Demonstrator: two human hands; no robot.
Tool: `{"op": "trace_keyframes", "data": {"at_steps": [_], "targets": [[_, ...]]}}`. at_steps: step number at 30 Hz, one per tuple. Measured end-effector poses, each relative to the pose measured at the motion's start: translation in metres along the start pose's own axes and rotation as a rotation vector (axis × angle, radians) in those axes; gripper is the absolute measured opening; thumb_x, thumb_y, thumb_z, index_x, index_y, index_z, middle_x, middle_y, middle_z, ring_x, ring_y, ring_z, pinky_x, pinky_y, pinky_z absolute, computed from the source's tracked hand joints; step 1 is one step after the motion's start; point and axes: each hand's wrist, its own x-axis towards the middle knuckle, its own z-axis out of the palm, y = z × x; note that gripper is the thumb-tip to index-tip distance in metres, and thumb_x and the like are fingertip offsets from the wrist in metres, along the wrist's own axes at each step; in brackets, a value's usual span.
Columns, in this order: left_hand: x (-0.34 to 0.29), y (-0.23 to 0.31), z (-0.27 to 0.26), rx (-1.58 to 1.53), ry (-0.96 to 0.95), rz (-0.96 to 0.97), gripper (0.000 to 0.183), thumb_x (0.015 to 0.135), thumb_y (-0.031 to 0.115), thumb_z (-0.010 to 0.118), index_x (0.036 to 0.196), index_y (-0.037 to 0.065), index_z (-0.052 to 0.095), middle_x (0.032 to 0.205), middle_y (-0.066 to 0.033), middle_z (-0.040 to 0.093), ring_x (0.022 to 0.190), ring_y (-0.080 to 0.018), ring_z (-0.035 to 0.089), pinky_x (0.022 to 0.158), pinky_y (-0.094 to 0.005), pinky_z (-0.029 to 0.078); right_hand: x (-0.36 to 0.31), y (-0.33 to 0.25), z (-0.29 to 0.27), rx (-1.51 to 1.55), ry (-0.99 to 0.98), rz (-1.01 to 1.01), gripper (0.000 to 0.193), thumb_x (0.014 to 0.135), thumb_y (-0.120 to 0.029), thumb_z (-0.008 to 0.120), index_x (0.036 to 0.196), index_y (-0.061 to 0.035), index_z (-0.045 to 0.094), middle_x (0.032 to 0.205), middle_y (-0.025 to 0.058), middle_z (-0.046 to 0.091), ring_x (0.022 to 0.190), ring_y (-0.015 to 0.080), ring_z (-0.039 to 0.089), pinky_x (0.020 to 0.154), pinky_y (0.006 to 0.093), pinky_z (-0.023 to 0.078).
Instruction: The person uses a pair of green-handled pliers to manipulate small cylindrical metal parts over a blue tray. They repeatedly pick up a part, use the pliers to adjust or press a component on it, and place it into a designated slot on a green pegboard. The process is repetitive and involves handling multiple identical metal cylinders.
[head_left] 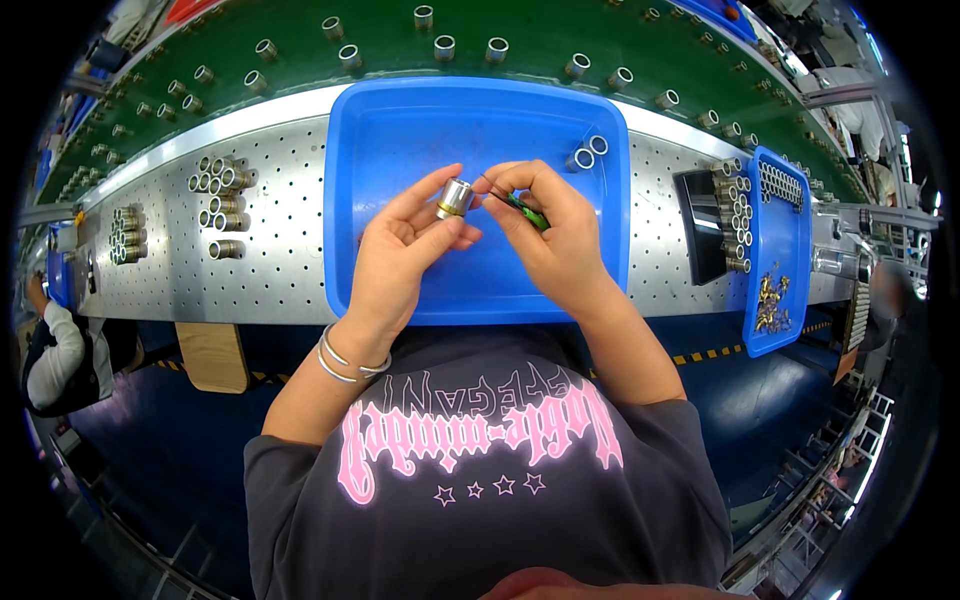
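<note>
My left hand (pixel 408 228) grips a short silver metal sleeve (pixel 456 196) with a brass-coloured band near its lower end, held tilted between thumb and fingers. In my right hand (pixel 550 225) is a small screwdriver-like tool with a green and black handle (pixel 530 213). Its thin dark shaft points toward the sleeve's upper end; whether it touches is too small to tell. Both hands are over a large blue tray (pixel 338 200). Two metal rings or sleeves (pixel 588 153) rest inside the tray at its far right.
A green conveyor belt (pixel 400 40) carrying spaced metal sleeves runs behind the perforated metal table (pixel 285 200). Grouped sleeves (pixel 222 195) stand left. On the right are a black panel (pixel 700 225), stacked sleeves (pixel 738 225) and a smaller blue tray (pixel 765 240) with brass pieces. Another person (pixel 65 350) sits far left.
</note>
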Motion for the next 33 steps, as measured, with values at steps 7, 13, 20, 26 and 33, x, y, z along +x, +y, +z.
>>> {"op": "trace_keyframes", "data": {"at_steps": [7, 13, 20, 26, 33], "targets": [[-0.002, -0.003, 0.001, 0.122, -0.038, 0.075, 0.041, 0.089, 0.005, 0.049, 0.129, -0.002, 0.042, 0.108, -0.0136, 0.059, 0.088, -0.0150, 0.060, 0.079, -0.0257, 0.049, -0.002, -0.004, -0.003, -0.054, 0.000, -0.083, 0.020, 0.072, 0.005, 0.060, 0.091, -0.0006, 0.054, 0.090, 0.0115, 0.061, 0.080, 0.0267, 0.063, 0.067, 0.0311, 0.049], [-0.004, 0.000, 0.004, 0.142, -0.082, 0.115, 0.041, 0.090, 0.007, 0.049, 0.129, -0.002, 0.042, 0.108, -0.0142, 0.059, 0.092, -0.0160, 0.060, 0.081, -0.0265, 0.048, 0.002, 0.002, -0.011, -0.033, 0.073, -0.123, 0.020, 0.073, 0.002, 0.062, 0.092, -0.0014, 0.055, 0.092, 0.0103, 0.061, 0.077, 0.0250, 0.062, 0.065, 0.0301, 0.050], [-0.004, 0.003, 0.007, 0.042, 0.024, 0.128, 0.042, 0.089, 0.008, 0.053, 0.129, 0.001, 0.042, 0.110, -0.0156, 0.059, 0.095, -0.0184, 0.059, 0.083, -0.0281, 0.047, 0.001, -0.014, -0.017, -0.148, 0.134, -0.079, 0.025, 0.071, -0.009, 0.071, 0.095, -0.0051, 0.062, 0.084, 0.0086, 0.063, 0.070, 0.0204, 0.062, 0.057, 0.0282, 0.047], [-0.005, 0.006, 0.007, -0.025, 0.049, 0.135, 0.044, 0.087, 0.007, 0.057, 0.128, 0.003, 0.041, 0.112, -0.0166, 0.058, 0.099, -0.0190, 0.058, 0.086, -0.0297, 0.046, -0.003, -0.002, -0.009, -0.258, 0.017, -0.147, 0.016, 0.074, -0.017, 0.070, 0.087, -0.0089, 0.066, 0.068, 0.0053, 0.062, 0.057, 0.0191, 0.058, 0.049, 0.0277, 0.042], [-0.006, 0.005, 0.007, -0.029, 0.028, 0.143, 0.046, 0.085, 0.005, 0.060, 0.127, 0.002, 0.041, 0.112, -0.0163, 0.057, 0.102, -0.0182, 0.056, 0.090, -0.0302, 0.045, -0.003, 0.002, -0.004, -0.223, 0.029, -0.106, 0.012, 0.075, -0.017, 0.068, 0.085, -0.0093, 0.068, 0.067, 0.0048, 0.062, 0.054, 0.0181, 0.057, 0.046, 0.0274, 0.040]]}}
